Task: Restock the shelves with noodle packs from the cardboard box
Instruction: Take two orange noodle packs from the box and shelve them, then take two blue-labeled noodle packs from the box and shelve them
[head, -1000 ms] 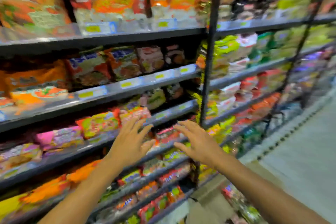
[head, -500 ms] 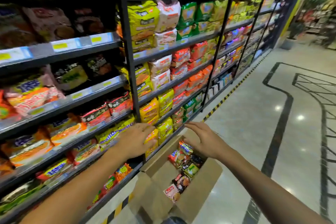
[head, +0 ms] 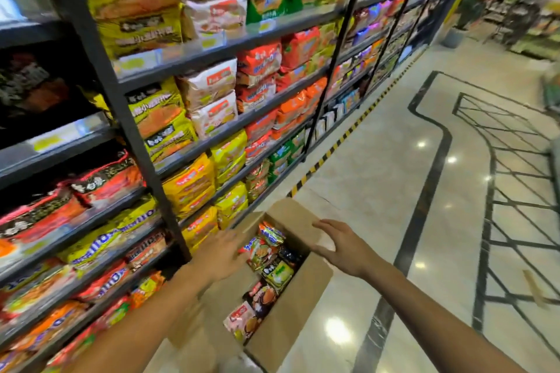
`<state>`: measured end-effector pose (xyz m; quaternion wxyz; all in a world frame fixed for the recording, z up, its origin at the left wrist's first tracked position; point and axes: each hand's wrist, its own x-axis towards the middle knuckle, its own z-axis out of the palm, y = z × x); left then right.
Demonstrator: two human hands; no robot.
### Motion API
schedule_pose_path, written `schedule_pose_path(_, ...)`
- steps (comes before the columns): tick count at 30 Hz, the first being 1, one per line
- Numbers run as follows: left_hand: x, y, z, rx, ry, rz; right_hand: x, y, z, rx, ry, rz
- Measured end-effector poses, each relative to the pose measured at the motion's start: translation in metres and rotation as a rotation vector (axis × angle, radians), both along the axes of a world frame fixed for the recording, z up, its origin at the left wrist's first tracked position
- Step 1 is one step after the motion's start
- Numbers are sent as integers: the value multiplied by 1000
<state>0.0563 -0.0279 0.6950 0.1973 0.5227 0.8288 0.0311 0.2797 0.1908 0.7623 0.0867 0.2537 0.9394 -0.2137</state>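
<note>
An open cardboard box (head: 291,316) stands on the floor at the foot of the shelves (head: 100,76). It holds several noodle packs (head: 266,263) in mixed colours, standing on edge. My left hand (head: 224,254) hovers over the box's left flap, fingers spread, holding nothing. My right hand (head: 339,244) is above the box's far right flap, fingers extended, also with nothing in it. The shelves on the left are filled with yellow, white, red and orange noodle packs.
A glossy tiled aisle floor (head: 378,160) with dark inlaid lines stretches to the right. A yellow-black hazard strip (head: 336,145) runs along the shelf base. More shelving (head: 521,9) stands at the far end of the aisle.
The view has swung right and down from the shelves to the box. Both hands have left the shelf and moved down over the open box.
</note>
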Motion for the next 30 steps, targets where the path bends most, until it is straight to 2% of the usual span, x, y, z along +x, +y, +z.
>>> schedule_pose_path(6, -24, 48, -47, -69, -94, 77, -46, 69, -46, -141, -61, 44)
schedule_pose_path(11, -44, 90, -108, -48, -195, 298, -97, 144, -112, -287, -129, 94)
schedule_pose_path(13, -42, 105, -145, -38, -309, 411, -117, 174, -146, -369, -169, 70)
schedule_pose_path(15, -40, 125, -180, 20, -384, 551, -134, 202, -186, -446, -210, 67)
schedule_pose_path(19, -32, 168, -251, 3, -565, 683, -158, 249, -275, -546, -281, 47)
schedule_pose_path(22, -30, 191, -317, 95, -605, 770, -173, 271, -352, -571, -298, 41)
schedule_pose_path(26, -35, 204, -424, 53, -624, 804, -185, 284, -462, -568, -293, 67)
schedule_pose_path(30, -38, 210, -523, 140, -676, 870, -183, 286, -571, -532, -305, 89)
